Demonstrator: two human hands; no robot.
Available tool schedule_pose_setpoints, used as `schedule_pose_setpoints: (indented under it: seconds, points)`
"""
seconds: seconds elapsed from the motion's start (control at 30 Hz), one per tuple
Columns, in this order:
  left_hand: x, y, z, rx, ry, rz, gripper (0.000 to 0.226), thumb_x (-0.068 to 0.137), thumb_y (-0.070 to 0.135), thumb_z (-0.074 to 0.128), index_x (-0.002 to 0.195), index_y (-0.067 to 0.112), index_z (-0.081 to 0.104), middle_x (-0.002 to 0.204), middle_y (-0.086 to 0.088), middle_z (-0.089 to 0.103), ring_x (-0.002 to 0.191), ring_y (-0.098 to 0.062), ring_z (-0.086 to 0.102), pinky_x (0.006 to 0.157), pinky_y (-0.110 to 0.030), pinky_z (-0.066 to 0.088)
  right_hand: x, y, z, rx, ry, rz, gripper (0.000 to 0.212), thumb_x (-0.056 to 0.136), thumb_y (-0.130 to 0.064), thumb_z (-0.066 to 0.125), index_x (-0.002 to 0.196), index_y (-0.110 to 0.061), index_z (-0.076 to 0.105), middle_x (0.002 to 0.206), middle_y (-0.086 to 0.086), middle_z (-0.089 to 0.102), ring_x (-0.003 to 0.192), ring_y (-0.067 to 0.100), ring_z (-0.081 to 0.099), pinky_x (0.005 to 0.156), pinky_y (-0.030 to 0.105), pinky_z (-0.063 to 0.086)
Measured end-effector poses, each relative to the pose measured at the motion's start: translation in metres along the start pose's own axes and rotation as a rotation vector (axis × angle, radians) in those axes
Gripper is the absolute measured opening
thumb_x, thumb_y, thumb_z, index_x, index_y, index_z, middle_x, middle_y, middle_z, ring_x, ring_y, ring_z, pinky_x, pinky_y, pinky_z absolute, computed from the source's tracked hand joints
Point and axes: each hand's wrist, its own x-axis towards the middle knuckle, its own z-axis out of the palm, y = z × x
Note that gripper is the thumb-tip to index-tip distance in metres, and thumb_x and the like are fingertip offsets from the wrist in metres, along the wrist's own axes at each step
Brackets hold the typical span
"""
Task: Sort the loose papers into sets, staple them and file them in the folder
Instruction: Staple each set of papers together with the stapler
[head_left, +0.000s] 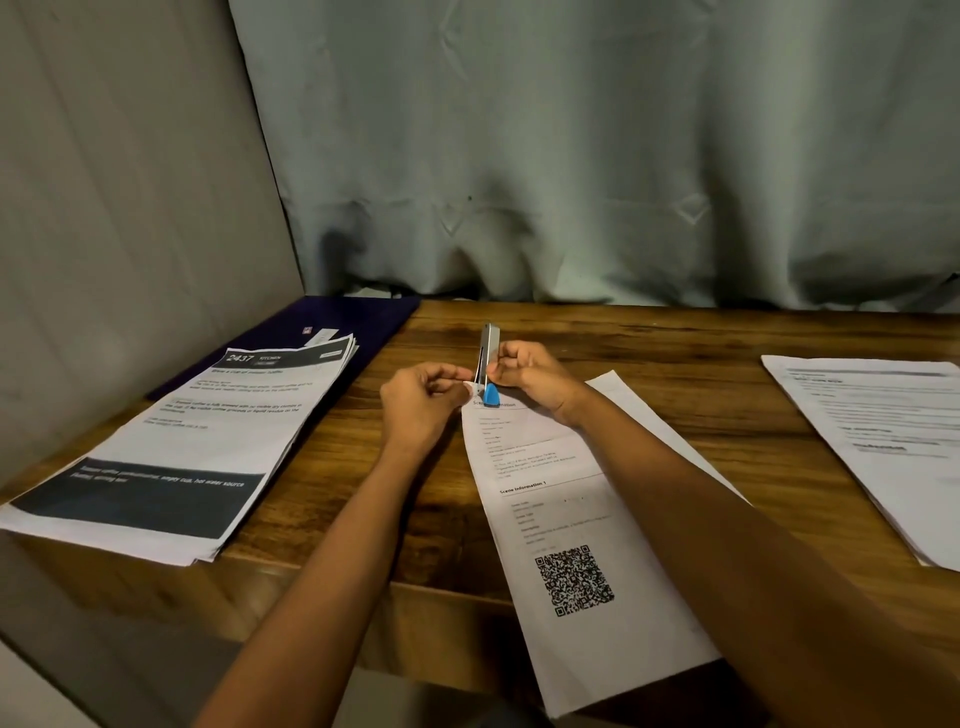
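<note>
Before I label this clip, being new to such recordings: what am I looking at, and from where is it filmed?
No machine here: one camera worn on a person's head looks forward and down at their bare hands. The right hand grips a silver stapler with a blue end, upright at the top corner of a QR-code paper set; the left hand pinches that corner. On the wooden table, another paper stack lies partly on a dark folder at left, and more papers lie at right.

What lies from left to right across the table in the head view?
In order: kitchen stack → left hand → stapler → right hand → right stack. The QR sheet, pinched by the left hand, overlaps these, so it is left out.
</note>
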Motion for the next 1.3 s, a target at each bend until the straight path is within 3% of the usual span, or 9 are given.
schedule_pose_setpoints:
  seconds: [0.2,0.43,0.63,0.8,0.9,1.0,1.07,1.17,1.3]
  points:
    - [-0.002,-0.002,0.005,0.049,-0.079,-0.038,0.034,0.064,0.037,0.086,0.087,0.018,0.07,0.077,0.007,0.071,0.07,0.001,0.066,0.054,-0.008,0.046,0.003,0.006,0.0,0.019,0.018,0.04,0.017,0.094,-0.005,0.053,0.109,-0.012,0.057,0.102,0.008,0.067,0.1,0.021,0.064,0.094,0.034,0.051]
    - [-0.006,0.008,0.012,0.055,-0.079,-0.04,0.019,0.073,0.017,0.082,0.079,0.018,0.064,0.071,0.009,0.066,0.052,0.009,0.06,0.042,-0.005,0.04,0.002,0.005,0.001,0.017,0.055,0.035,0.032,0.095,-0.003,0.051,0.127,-0.002,0.05,0.112,0.012,0.064,0.104,0.02,0.063,0.089,0.026,0.052]
    - [-0.004,0.003,0.011,0.079,-0.074,-0.03,0.018,0.073,0.02,0.081,0.082,0.019,0.065,0.077,0.007,0.069,0.065,0.0,0.064,0.051,-0.008,0.047,0.002,0.006,0.002,0.022,0.08,0.024,0.03,0.093,-0.002,0.054,0.124,-0.002,0.053,0.109,0.011,0.066,0.102,0.021,0.065,0.089,0.028,0.053]
    - [-0.004,-0.003,0.009,-0.012,-0.088,-0.108,0.041,0.06,0.02,0.09,0.092,0.014,0.066,0.083,0.005,0.071,0.074,-0.002,0.066,0.062,-0.015,0.054,0.0,0.004,-0.002,0.084,0.076,0.019,0.031,0.094,-0.005,0.053,0.125,-0.004,0.053,0.116,0.012,0.064,0.11,0.024,0.063,0.095,0.032,0.051]
    - [-0.004,-0.003,0.009,-0.013,-0.114,-0.116,0.036,0.063,0.013,0.087,0.092,0.013,0.066,0.085,0.003,0.07,0.073,0.0,0.065,0.057,-0.009,0.051,0.0,0.0,-0.007,0.15,0.172,-0.043,0.024,0.096,-0.008,0.049,0.118,-0.013,0.058,0.115,0.005,0.065,0.116,0.023,0.059,0.104,0.035,0.044]
    - [-0.001,-0.005,0.011,-0.032,-0.087,-0.139,0.033,0.069,0.009,0.083,0.098,0.009,0.066,0.089,-0.001,0.072,0.078,-0.007,0.067,0.061,-0.012,0.053,-0.002,-0.013,-0.013,0.232,0.339,-0.081,0.023,0.097,-0.011,0.049,0.117,-0.017,0.06,0.11,0.001,0.066,0.109,0.019,0.062,0.097,0.031,0.048]
    - [0.0,-0.005,0.012,-0.03,-0.072,-0.141,0.031,0.073,0.008,0.081,0.101,0.011,0.067,0.091,-0.006,0.073,0.082,-0.013,0.07,0.065,-0.019,0.056,0.001,-0.021,-0.023,0.103,0.489,-0.115,0.027,0.096,-0.013,0.053,0.122,-0.012,0.06,0.111,0.002,0.064,0.101,0.015,0.061,0.09,0.026,0.049]
    - [-0.001,-0.005,0.013,-0.003,-0.032,-0.119,0.02,0.076,0.01,0.078,0.093,0.017,0.069,0.089,-0.01,0.072,0.085,-0.023,0.07,0.074,-0.034,0.059,0.003,-0.028,-0.048,-0.328,0.602,-0.082,0.035,0.092,-0.018,0.061,0.125,-0.007,0.059,0.114,0.007,0.064,0.1,0.019,0.062,0.084,0.027,0.05]
    - [-0.001,-0.005,0.013,-0.039,-0.004,-0.124,0.016,0.081,0.007,0.072,0.094,0.016,0.068,0.089,-0.002,0.071,0.077,-0.009,0.068,0.061,-0.018,0.056,-0.009,-0.024,-0.088,-0.842,0.579,0.051,0.039,0.086,-0.022,0.07,0.121,-0.007,0.062,0.111,0.01,0.066,0.097,0.024,0.062,0.079,0.031,0.05]
